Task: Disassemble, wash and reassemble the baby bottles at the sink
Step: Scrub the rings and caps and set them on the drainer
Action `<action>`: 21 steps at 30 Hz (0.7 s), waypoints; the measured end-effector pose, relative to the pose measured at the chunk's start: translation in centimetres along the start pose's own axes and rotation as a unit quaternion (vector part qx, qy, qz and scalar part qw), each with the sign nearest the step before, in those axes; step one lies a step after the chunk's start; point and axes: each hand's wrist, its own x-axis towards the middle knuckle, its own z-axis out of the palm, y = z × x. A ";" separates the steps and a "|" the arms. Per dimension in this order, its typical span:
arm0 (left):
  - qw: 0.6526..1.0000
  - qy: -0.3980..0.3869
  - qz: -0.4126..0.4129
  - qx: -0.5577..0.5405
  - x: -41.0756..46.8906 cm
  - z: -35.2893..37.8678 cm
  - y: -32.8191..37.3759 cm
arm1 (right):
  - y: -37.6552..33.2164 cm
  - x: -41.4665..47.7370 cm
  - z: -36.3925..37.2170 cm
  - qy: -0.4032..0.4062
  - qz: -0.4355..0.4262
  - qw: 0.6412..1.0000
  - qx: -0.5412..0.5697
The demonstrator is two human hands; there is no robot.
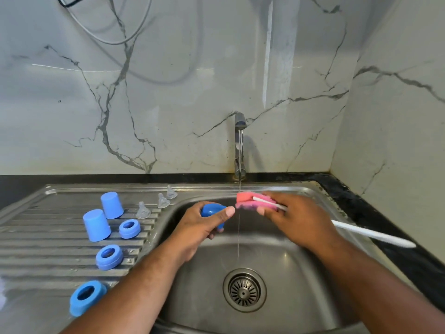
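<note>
Here, blue cap (212, 209) in left hand (202, 227), brush (244, 201) in right hand (298, 218)

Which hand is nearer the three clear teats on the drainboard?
Left. The left hand, gripping a blue cap, is just right of the teats; the right hand, holding the sponge brush, is farther right.

Grey cables (108, 42) on marble wall (192, 92) (veined), blk counter (96, 179).

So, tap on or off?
On. A thin stream runs from the tap down past the pink sponge into the sink.
</note>
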 end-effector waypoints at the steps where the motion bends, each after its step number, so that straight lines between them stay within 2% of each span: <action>1: 1.000 -0.021 0.001 -0.005 -0.2 0.1 0.1 | 0.0 0.1 -0.1 0.017 -0.002 0.999 0.033; 3: 0.997 -0.060 0.000 -0.041 -0.7 0.5 0.5 | -0.2 0.1 0.0 0.040 -0.037 0.997 0.063; 6: 0.991 -0.092 -0.015 -0.094 -0.9 0.9 0.8 | -1.2 -0.4 0.5 0.012 -0.115 0.990 0.079; 10: 0.984 -0.098 -0.039 -0.143 -1.2 1.4 1.2 | -1.7 -0.4 1.2 0.020 -0.114 0.986 0.123; 15: 0.986 -0.087 -0.032 -0.142 -1.3 1.6 1.2 | -2.4 -0.8 1.0 0.001 -0.180 0.975 0.128; 18: 0.984 -0.097 -0.046 -0.140 -1.4 1.6 1.6 | -2.1 -0.5 1.1 0.032 -0.140 0.985 0.094; 21: 0.984 -0.104 -0.039 -0.138 -1.8 1.6 1.9 | -2.0 -0.6 0.8 0.015 -0.167 0.979 0.120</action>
